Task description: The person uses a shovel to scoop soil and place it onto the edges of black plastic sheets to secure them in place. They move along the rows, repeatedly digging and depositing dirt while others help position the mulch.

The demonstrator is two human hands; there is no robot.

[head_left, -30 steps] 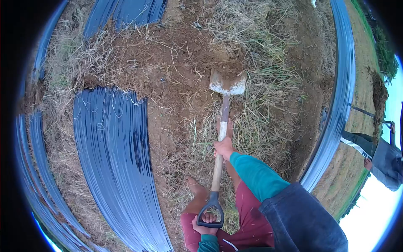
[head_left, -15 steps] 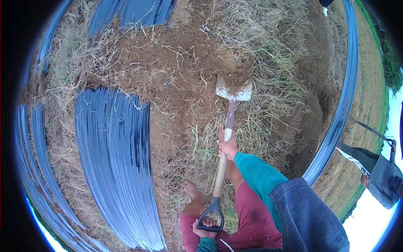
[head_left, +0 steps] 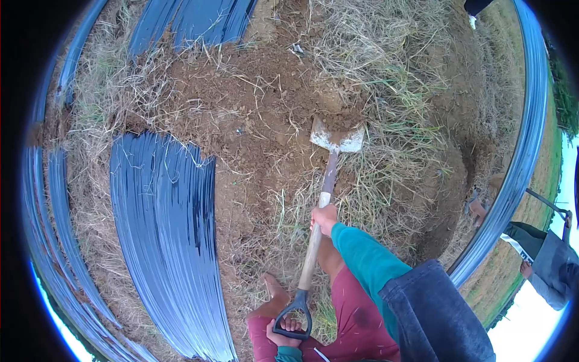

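A shovel with a worn, whitish blade (head_left: 351, 142) lies low at the edge of the loose brown soil (head_left: 259, 102), with some soil on the blade. Its wooden shaft (head_left: 311, 256) slopes down toward me and ends in a black D-shaped handle (head_left: 307, 320). My left hand (head_left: 284, 333) is closed around the crossbar of that handle, close to my thigh. Partway up the shaft, my right hand (head_left: 325, 218) wraps round the wood, its arm in a teal sleeve. The tip of the blade is hidden by soil.
Black plastic sheeting (head_left: 166, 241) covers a bed on the left, with another sheet (head_left: 208, 21) beyond the soil. Dry grass (head_left: 392, 72) borders the bed, and a long plastic strip (head_left: 531, 120) curves along the right. Another person (head_left: 546, 265) stands there, holding a long-handled tool.
Both my hands and the shovel's handle end have shifted slightly down and left in view. The blade stays nearly in place with soil on it. A foot behind my right hand is no longer visible.
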